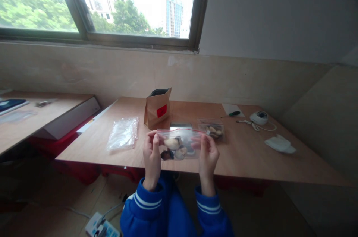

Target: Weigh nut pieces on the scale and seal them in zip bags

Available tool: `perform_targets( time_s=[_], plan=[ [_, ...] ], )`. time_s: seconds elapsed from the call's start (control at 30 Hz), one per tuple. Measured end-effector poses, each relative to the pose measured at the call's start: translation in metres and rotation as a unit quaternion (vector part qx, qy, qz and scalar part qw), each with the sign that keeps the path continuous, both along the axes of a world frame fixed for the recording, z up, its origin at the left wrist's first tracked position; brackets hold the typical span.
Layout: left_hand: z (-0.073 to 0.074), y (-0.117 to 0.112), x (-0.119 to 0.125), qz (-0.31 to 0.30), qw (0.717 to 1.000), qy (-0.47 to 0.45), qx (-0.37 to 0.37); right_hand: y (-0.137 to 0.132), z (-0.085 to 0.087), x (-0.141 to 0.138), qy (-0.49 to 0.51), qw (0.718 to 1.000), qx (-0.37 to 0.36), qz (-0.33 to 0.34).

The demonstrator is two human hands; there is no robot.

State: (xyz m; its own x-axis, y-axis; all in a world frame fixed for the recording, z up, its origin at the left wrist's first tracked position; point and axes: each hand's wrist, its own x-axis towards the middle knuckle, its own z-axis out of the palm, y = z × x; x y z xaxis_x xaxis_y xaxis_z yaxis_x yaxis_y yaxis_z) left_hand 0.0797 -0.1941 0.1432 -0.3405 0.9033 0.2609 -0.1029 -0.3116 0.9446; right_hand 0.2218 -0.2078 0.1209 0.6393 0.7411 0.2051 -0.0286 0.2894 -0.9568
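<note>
Our fingers [155, 141] on the left hand [151, 158] and the right hand [208, 157] are pinched shut on the two top corners of a clear zip bag [179, 144], which we hold upright just above the near edge of the tabletop [246, 155], with pale and dark lumps inside. Just behind it lie a second filled bag [211, 129] and a brown paper pouch [158, 107] standing open, with an empty plastic bag [123, 133] to the left and a white round device [258, 117] well off to the right
</note>
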Motion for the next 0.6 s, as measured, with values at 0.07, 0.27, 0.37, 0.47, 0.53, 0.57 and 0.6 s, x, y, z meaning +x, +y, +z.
perform_targets(
  time_s=[0.07,0.27,0.37,0.47,0.53,0.57,0.6],
  plan=[
    [-0.001,-0.001,0.000,-0.004,1.000,0.010,0.005,0.000,-0.002,0.001,0.010,1.000,-0.006,0.006],
    [-0.005,0.004,0.001,-0.022,1.000,0.001,0.021,0.005,-0.002,0.002,0.014,1.000,0.007,0.007],
    [-0.011,0.012,0.000,-0.028,0.999,-0.016,0.011,0.008,0.000,0.004,0.005,1.000,0.016,0.015],
    [-0.018,0.020,-0.006,-0.050,0.997,-0.051,-0.007,0.008,-0.003,0.013,-0.009,0.998,0.024,0.054],
    [-0.022,0.024,-0.011,-0.079,0.995,-0.063,-0.018,0.007,-0.007,0.022,-0.029,0.996,0.025,0.080],
    [-0.022,0.025,-0.014,-0.092,0.994,-0.062,-0.021,0.006,-0.009,0.025,-0.041,0.995,0.023,0.087],
    [-0.023,0.025,-0.016,-0.102,0.993,-0.057,-0.021,0.005,-0.010,0.029,-0.055,0.994,0.019,0.091]
  ],
)
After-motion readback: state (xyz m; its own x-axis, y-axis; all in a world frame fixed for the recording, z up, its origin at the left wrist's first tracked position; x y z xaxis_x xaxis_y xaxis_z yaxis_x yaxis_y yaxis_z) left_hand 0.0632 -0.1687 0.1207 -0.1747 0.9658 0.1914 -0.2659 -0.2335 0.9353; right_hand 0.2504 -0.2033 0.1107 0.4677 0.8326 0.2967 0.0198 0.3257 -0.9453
